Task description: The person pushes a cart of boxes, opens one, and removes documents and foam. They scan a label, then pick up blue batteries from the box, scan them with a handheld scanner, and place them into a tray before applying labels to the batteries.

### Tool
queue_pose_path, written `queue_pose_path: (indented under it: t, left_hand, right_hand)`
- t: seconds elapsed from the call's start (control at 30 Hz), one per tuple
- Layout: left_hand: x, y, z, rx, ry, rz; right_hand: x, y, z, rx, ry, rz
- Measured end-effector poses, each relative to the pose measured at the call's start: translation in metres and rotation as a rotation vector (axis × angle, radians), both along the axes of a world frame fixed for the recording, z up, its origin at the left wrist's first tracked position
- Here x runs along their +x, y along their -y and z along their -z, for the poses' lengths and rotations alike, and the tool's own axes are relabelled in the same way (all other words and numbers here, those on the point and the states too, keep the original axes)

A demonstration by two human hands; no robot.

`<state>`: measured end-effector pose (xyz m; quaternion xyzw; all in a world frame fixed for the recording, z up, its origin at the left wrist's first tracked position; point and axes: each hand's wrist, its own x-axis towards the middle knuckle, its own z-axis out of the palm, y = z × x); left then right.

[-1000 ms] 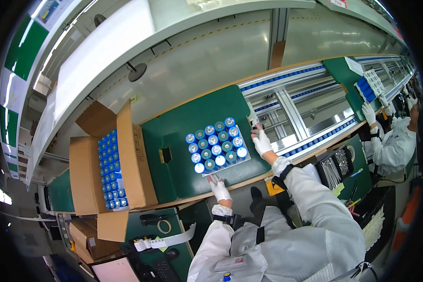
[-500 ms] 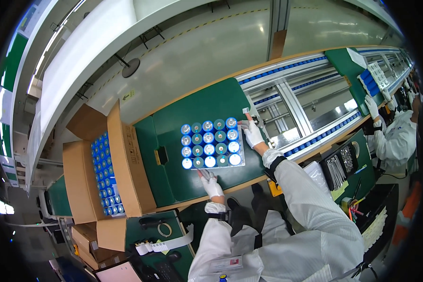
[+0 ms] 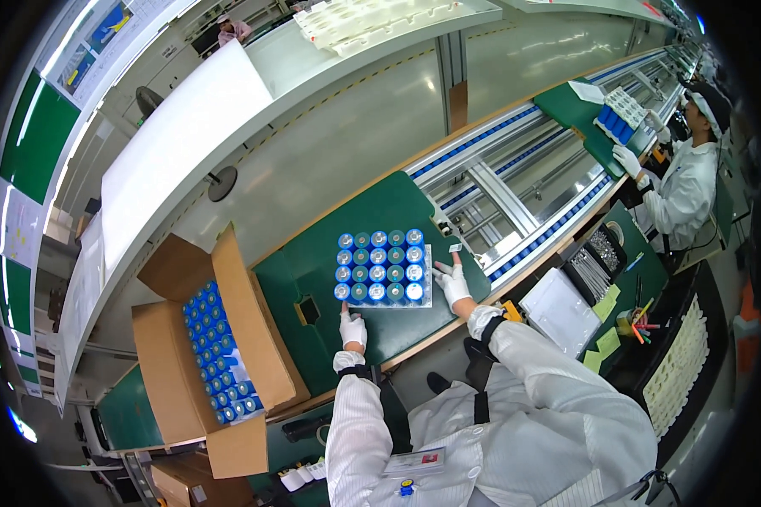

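On the green work board lies a block of upright blue cylindrical battery cells [image 3: 379, 275] in rows, some with bright tops and some with dark ring tops. A clear plastic tray [image 3: 427, 291] shows under them at the right and near edges. My white-gloved left hand [image 3: 353, 329] is at the near left corner of the block, a finger stretched up to it. To the right of the tray is my gloved right hand [image 3: 452, 286], fingers apart. A small white label [image 3: 455, 248] sits at its raised index fingertip. Neither hand visibly wraps round the cells.
An open cardboard box [image 3: 266, 325] full of blue cells stands left of the green board [image 3: 330, 232]. A roller conveyor [image 3: 490, 190] runs off to the right. A co-worker [image 3: 689, 182] handles another cell tray there. Bins of small parts [image 3: 600, 262] lie nearer me.
My view has shifted and turned, so more of the co-worker shows. My left hand now sits at the block's near left corner instead of its near middle. The label remains at my right fingertip.
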<state>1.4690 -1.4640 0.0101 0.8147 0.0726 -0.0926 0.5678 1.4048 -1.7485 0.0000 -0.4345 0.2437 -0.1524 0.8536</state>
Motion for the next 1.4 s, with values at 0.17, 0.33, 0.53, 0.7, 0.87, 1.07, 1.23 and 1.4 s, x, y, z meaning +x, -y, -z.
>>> queue_pose_path:
  t: [0.17, 0.33, 0.53, 0.7, 0.87, 1.07, 1.23, 1.4]
  left_hand:
    - [-0.013, 0.022, -0.009, 0.286, 0.058, -0.016]
    - [-0.041, 0.024, -0.010, 0.324, 0.039, -0.054]
    - [-0.063, 0.007, 0.000, 0.212, -0.079, -0.116]
    - [-0.059, 0.037, -0.064, 0.330, 0.014, -0.414]
    - [-0.047, 0.140, -0.199, 0.729, 0.613, -0.087]
    - [-0.019, 0.223, -0.190, 0.995, 0.184, 0.047]
    - [-0.007, 0.231, -0.179, 0.993, 0.120, -0.018]
    - [-0.002, 0.219, -0.176, 0.918, 0.221, 0.016]
  right_hand:
    - [0.018, 0.014, -0.006, 0.238, 0.036, 0.040]
    - [0.045, 0.031, 0.004, 0.247, 0.037, -0.120]
    - [0.090, 0.039, -0.022, 0.188, -0.034, -0.401]
    - [0.087, 0.071, -0.026, -0.450, -0.049, -0.570]
    - [0.047, 0.092, -0.075, -0.344, 0.018, -0.348]
    - [-0.022, 0.130, -0.147, -0.323, -0.042, -0.352]
    - [-0.042, 0.125, -0.158, -0.270, -0.093, -0.226]
    - [-0.050, 0.113, -0.146, -0.296, -0.101, -0.304]
